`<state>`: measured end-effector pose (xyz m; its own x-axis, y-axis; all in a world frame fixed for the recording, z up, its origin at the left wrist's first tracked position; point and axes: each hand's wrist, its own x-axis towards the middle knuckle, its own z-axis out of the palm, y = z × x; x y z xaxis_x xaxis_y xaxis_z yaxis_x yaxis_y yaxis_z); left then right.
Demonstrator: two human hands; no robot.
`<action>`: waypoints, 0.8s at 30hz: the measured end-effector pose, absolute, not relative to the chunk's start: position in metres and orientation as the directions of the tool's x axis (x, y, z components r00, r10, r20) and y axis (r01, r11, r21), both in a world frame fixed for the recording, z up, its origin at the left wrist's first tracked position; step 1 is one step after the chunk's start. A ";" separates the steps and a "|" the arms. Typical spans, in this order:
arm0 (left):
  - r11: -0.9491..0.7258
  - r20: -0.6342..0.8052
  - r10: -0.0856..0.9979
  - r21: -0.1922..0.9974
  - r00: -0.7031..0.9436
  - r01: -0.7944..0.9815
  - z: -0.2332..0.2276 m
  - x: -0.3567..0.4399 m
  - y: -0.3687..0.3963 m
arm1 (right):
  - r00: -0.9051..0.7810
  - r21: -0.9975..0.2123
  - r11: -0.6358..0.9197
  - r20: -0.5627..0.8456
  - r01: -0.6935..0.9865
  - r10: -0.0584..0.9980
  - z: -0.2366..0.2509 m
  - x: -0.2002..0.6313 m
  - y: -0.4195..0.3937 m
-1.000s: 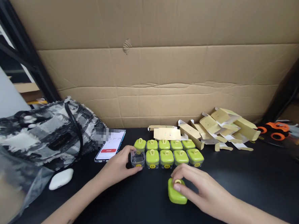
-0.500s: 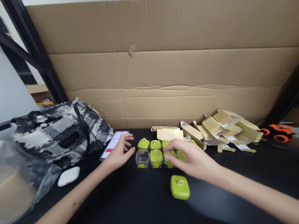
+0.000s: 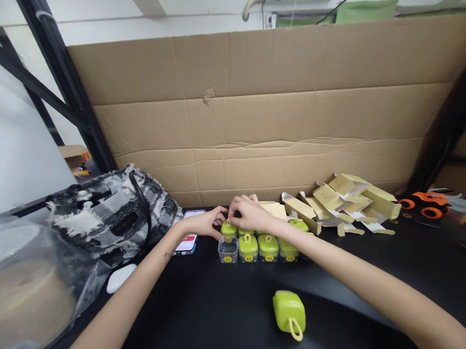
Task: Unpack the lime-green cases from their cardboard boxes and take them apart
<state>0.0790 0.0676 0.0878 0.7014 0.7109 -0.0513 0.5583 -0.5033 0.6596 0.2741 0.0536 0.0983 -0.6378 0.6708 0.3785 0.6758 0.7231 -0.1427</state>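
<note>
Two rows of small clear square boxes with green lids and yellow loops stand on the black table. The front-left clear box has no lid. At the back-left green lid, my right hand has its thumb and finger closed together by the loop. My left hand lies just left of that same box, thumb and fingers apart, the thumb close to the lidless box's rim. A separate green lid rests nearer me, its yellow loop pointing toward me. My right wrist and forearm hide part of the back row.
Unfolded yellow cartons are heaped at the back right, beside an orange toy car. To the left are a phone, a white earbud case, a frayed black-and-white bag and a plastic-wrapped roll. Cardboard stands behind.
My right hand has moved left from over the front row to the back-left lid. My left hand has come closer to the boxes. The separate lid's loop now points toward me.
</note>
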 end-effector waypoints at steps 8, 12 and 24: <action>-0.529 -0.035 0.693 0.653 0.720 0.542 0.081 0.081 0.064 | -0.493 -0.340 0.699 0.521 0.629 0.697 0.113 0.281 0.047; -0.534 -0.003 0.750 0.588 0.662 0.608 0.094 0.074 0.062 | -0.488 -0.399 0.715 0.535 0.574 0.690 0.135 0.321 0.029; -0.483 -0.106 0.805 0.455 0.584 0.748 0.095 0.111 0.026 | -0.631 -0.316 0.636 0.133 0.704 0.764 0.096 0.431 -0.052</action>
